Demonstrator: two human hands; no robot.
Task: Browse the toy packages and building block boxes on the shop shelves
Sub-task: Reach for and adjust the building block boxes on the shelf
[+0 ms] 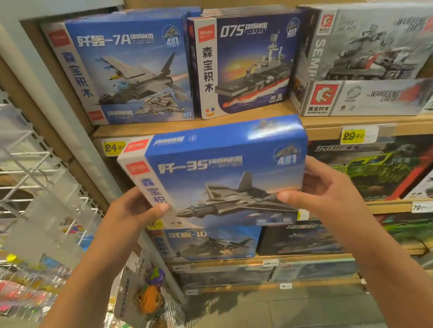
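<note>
Head view: blue jet-fighter box (218,173), print slightly blurred.

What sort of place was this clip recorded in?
Most likely a toy aisle in a shop: wooden shelves stocked with building block boxes, yellow price tags on the shelf edges, and a wire rack of hanging packets alongside.

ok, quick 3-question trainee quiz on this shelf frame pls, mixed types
1. True or false: both hands grip the jet box.
2. Which box stands directly right of the fighter-bomber box on the top shelf? A) helicopter box B) warship box C) green truck box
3. Fill in: the left hand holds the jet box at its ___ edge.

Key: 1 true, with the right hand on the opposite edge. 2 B, the warship box. 3 left.
</note>
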